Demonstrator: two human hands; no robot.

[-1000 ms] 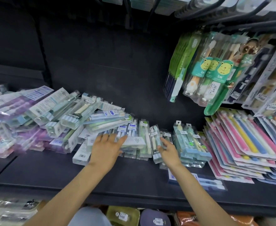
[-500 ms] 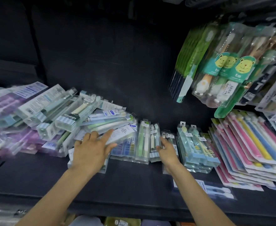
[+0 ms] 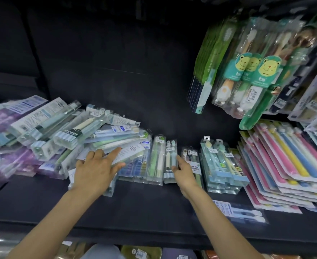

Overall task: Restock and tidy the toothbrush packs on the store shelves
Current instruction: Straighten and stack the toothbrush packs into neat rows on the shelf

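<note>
Left hand: the left hand (image 3: 96, 170) lies flat, fingers spread, on the toppled clear plastic toothbrush packs (image 3: 116, 146), having shifted leftward.
Right hand: the right hand (image 3: 182, 170) touches the upright clear two-brush pack (image 3: 170, 159); grip cannot be told.
Location: mid black shelf (image 3: 144, 208), towards its back edge.
Implication: the row is being squared; tidying is unfinished.

Partly readable "…HBRUSH" on white label of clear toothbrush pack (image 3: 194, 166) beside right hand. "CONCVO"-like brand, uncertain, on flat blue pack (image 3: 238, 212) at shelf front. Price stickers and barcodes elsewhere too small and blurred to read.
</note>
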